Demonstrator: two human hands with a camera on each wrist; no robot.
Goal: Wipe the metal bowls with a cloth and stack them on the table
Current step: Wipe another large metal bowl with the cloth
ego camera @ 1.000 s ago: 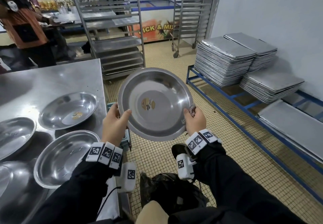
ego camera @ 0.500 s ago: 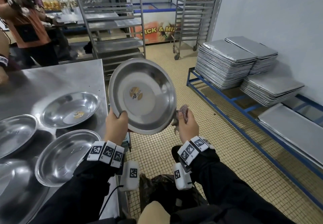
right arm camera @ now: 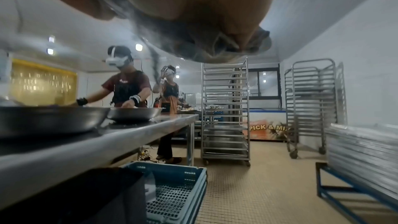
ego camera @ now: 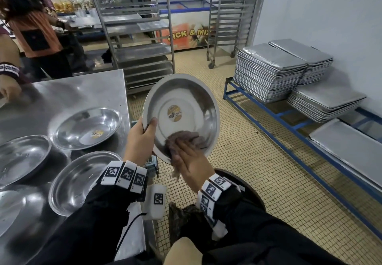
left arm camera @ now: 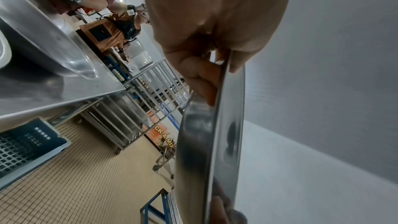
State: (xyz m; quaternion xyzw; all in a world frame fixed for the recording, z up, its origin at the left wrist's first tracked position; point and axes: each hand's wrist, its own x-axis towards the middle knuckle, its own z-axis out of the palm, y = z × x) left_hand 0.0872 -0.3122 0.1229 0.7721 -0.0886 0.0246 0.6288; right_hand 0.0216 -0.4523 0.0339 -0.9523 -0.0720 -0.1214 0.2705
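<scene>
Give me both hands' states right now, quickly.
Left hand: grips the rim of the bowl, thumb inside.
Right hand: presses the cloth against the bowl's inside; whether its fingers curl round it cannot be told.

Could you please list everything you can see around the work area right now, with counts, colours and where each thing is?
held bowl: one, silver with a round sticker inside, tilted in the air beside the table edge
cloth: one, grey-brown, pressed on the held bowl's inner lower part
table bowls: at least four, silver, spread singly on the table
table: one, steel, on the left
tray stacks: several, silver, on a blue rack by the right wall
trolley racks: two, steel, at the back
crate: blue, on the floor by the table
other people: two, beyond the table
left hand: grips the held bowl's rim
right hand: presses the cloth
</scene>
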